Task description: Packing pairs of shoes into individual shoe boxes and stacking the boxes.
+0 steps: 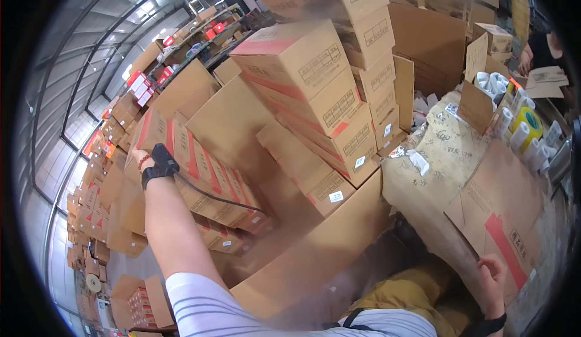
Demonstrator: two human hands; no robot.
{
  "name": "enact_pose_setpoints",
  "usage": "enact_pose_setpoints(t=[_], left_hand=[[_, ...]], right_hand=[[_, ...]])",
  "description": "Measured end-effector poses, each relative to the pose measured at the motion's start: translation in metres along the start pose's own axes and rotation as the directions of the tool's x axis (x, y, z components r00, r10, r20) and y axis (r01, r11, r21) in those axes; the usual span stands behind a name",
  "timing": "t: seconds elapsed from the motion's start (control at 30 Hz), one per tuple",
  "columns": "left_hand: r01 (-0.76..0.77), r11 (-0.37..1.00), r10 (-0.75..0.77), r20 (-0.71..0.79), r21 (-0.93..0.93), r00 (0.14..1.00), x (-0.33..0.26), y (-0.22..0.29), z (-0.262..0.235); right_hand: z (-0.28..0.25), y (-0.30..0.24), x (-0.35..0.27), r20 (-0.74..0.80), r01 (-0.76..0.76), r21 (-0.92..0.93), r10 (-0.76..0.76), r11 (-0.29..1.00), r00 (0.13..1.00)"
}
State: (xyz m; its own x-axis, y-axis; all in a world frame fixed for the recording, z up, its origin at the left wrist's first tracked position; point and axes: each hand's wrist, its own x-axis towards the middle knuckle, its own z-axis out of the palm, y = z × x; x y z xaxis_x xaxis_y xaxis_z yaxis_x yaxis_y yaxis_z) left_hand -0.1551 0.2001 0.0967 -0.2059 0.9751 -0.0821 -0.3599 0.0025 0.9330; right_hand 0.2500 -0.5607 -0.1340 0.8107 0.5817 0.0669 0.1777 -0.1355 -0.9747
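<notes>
Left hand [140, 155] hidden behind a red-striped carton [181, 149] (fingers unseen), right hand's [493, 276] grip unclear.

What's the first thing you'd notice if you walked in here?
The big leaning stack of brown boxes with red stripes fills the middle. The left hand, with a black wrist strap, reaches up to the boxes on the left. The right hand rests on flattened cardboard at lower right, near white rolls.
</notes>
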Motion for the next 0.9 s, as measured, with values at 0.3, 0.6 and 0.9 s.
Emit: enact_pose_setpoints(t=[0.3, 0.6, 0.9], left_hand=[[-0.236, 0.76, 0.566, -0.438, 0.605, 0.698, -0.124, -0.086, 0.072], [-0.768, 0.599, -0.442, 0.894, 0.227, -0.08, -0.518, -0.373, 0.155], [-0.403, 0.879, -0.271, 0.962, 0.255, 0.017, -0.56, -0.415, 0.16]], right_hand=[[-0.035, 0.017, -0.012, -0.067, 0.081, -0.29, -0.105, 0.954, 0.992], [-0.144, 0.118, -0.096, -0.657, -0.449, -0.646, -0.151, 0.617, 0.739], [-0.102, 0.085, -0.104, -0.642, -0.446, -0.49, 0.036, 0.749, 0.766]])
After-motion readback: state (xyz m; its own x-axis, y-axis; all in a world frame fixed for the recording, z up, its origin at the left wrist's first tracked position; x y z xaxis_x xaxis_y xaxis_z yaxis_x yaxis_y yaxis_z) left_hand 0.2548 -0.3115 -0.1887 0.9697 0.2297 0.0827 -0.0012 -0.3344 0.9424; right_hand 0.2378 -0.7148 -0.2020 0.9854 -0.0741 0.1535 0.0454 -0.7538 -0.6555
